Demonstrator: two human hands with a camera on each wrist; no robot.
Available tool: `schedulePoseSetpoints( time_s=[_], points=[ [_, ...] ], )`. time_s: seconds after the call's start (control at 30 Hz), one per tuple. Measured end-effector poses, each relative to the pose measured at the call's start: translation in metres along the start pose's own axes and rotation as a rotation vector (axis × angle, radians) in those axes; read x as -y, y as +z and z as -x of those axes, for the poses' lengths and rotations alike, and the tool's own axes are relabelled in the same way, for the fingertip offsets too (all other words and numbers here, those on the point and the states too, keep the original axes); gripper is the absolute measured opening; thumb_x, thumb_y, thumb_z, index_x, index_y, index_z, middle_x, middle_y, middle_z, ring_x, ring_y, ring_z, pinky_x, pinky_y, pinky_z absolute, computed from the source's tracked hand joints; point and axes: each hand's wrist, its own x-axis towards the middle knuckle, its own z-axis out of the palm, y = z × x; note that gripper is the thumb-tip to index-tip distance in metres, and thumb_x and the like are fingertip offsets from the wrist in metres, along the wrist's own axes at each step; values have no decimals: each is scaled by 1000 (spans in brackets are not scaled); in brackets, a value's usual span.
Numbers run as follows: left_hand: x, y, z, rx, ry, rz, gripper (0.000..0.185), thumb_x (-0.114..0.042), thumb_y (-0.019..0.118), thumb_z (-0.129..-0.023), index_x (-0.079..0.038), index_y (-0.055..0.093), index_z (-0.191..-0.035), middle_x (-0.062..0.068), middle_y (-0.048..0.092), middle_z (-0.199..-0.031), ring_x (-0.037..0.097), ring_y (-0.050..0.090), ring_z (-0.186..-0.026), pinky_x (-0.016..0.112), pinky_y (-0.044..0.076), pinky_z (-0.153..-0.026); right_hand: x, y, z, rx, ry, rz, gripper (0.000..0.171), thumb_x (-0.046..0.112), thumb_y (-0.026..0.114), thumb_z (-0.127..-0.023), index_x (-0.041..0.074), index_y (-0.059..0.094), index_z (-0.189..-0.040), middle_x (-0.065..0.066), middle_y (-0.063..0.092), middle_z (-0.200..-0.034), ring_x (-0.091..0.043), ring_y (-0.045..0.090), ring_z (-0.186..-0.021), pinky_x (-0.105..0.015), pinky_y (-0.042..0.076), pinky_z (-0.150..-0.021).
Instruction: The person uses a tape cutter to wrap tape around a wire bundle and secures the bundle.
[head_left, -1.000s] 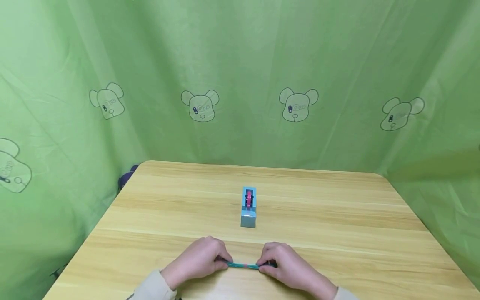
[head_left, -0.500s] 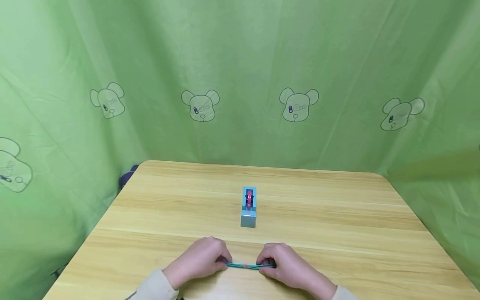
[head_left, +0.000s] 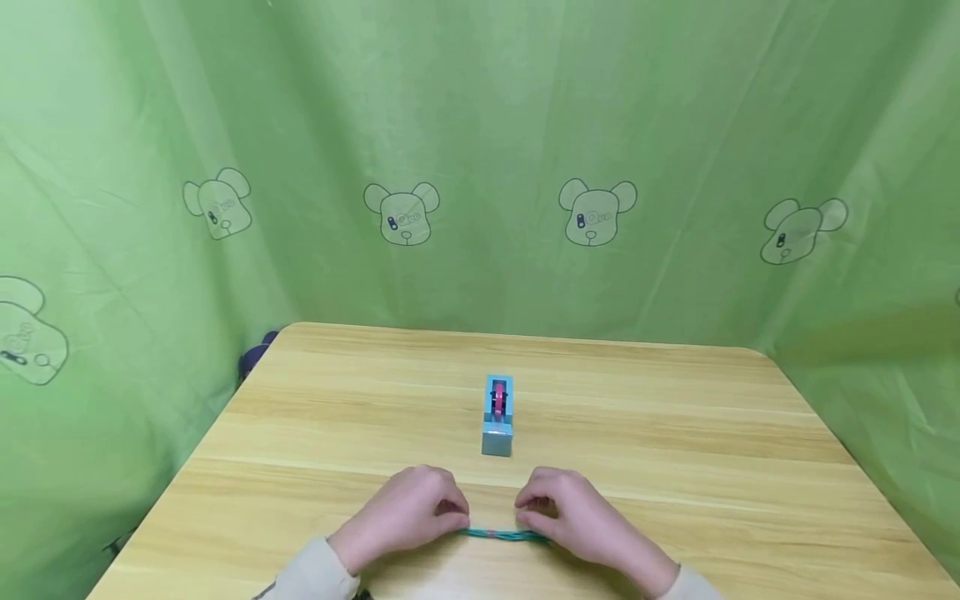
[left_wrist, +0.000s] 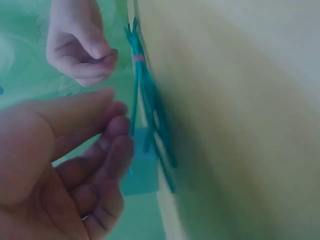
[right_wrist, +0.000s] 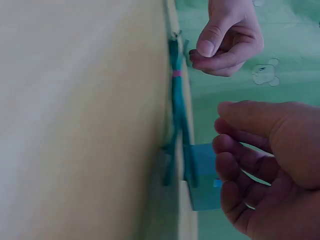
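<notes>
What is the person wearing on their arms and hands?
Both hands are bare, with no gloves. The left hand and the right hand each come out of a light beige long sleeve that ends at the wrist. The pictures are too blurry to tell about rings.

Backdrop: we are seeing a green curtain (head_left: 480, 125) with bear heads hanging behind.
Furniture: a wooden table (head_left: 675, 433) is standing in front.
</notes>
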Motion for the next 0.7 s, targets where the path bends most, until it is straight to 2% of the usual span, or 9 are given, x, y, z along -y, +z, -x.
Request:
schedulePoseSetpoints(
  time_s=[0.2,0.47,0.7],
  points=[
    [-3,-16,-11,-95,5,68,6,-23,73,-90,-20,78,-88,-18,66,-82,-5,57,-72,18,49,-67,8,-14,-12,-90,-18,22,7,11,72,-90,16,76,-94,17,61,-84,-3,58,-78,-30,54,-73],
    [-13,-38,-32,-170,-36,146,10,-25,69,-94,-21,77,-93,-17,66,-84,-1,58,-72,21,50,-67,14,-30,-30,-243,-67,-11,13,12,72,-91,25,74,-92,17,63,-82,-6,58,-76,-30,50,-69],
    [-18,-52,-49,-249,-10,176,13,-26,67,-96,-20,77,-92,-17,63,-78,6,55,-68,25,49,-64,18,-43,-47,-320,-53,-48,9,14,71,-92,21,76,-94,13,66,-84,-9,58,-73,-30,51,-68]
  ],
)
